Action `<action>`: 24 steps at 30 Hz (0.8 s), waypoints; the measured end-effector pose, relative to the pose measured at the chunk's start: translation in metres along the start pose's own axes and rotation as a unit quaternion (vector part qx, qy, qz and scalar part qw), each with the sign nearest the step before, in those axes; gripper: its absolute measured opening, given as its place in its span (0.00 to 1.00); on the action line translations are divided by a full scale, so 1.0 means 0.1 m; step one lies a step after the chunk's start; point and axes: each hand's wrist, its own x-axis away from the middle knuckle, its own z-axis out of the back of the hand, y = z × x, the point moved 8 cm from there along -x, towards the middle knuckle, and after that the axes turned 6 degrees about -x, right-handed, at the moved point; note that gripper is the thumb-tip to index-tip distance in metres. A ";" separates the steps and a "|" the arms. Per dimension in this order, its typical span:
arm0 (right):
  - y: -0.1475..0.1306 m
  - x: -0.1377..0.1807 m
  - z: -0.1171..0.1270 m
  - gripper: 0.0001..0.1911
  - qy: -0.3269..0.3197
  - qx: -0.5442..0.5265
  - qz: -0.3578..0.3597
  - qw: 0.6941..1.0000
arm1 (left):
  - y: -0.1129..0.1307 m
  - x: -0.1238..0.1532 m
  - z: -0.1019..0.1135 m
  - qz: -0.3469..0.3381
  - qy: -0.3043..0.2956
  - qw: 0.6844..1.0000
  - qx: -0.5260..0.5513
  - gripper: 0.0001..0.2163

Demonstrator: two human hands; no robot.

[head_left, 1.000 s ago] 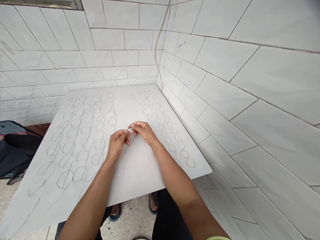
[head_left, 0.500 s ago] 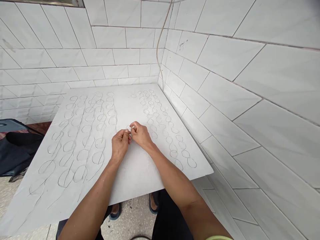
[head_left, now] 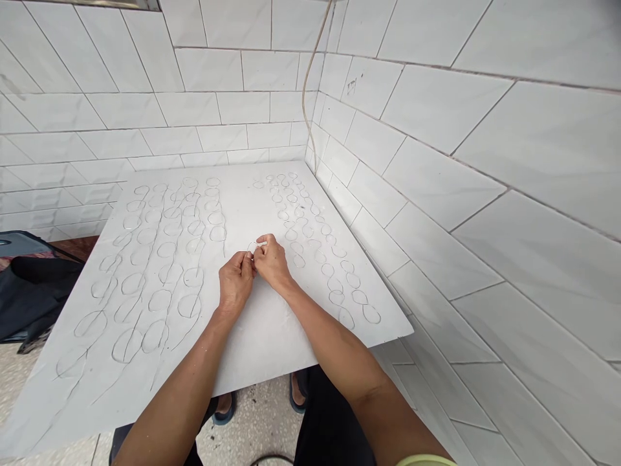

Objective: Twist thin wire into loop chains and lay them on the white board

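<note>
My left hand (head_left: 235,283) and my right hand (head_left: 272,262) meet over the middle of a white board (head_left: 252,323). Both pinch a small thin wire loop (head_left: 252,246) between thumb and fingertips, just above the board. Larger wire loops (head_left: 160,259) lie in several rows on the board to the left of my hands. Smaller wire loops (head_left: 320,252) lie in rows to the right, running toward the board's near right corner.
White tiled walls (head_left: 436,162) close in behind and to the right of the board. A thin cable (head_left: 305,97) hangs down in the corner. A dark bag (head_left: 29,291) lies at the left. My feet in sandals (head_left: 226,408) show below the board's front edge.
My two hands have drawn closer together, fingertips now touching around the small loop. The view has shifted slightly.
</note>
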 end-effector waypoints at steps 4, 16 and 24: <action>0.00 -0.05 0.07 0.08 -0.036 -0.030 -0.055 0.997 | -0.09 -0.07 0.02 0.041 -0.024 0.996 0.071 0.14; -0.12 -0.08 0.15 0.07 -0.133 -0.121 -0.044 0.983 | 0.00 -0.07 0.07 0.028 -0.040 0.996 0.072 0.14; 0.01 -0.06 0.04 0.07 -0.078 -0.112 -0.082 0.987 | -0.01 -0.04 0.02 -0.004 -0.014 1.000 -0.008 0.14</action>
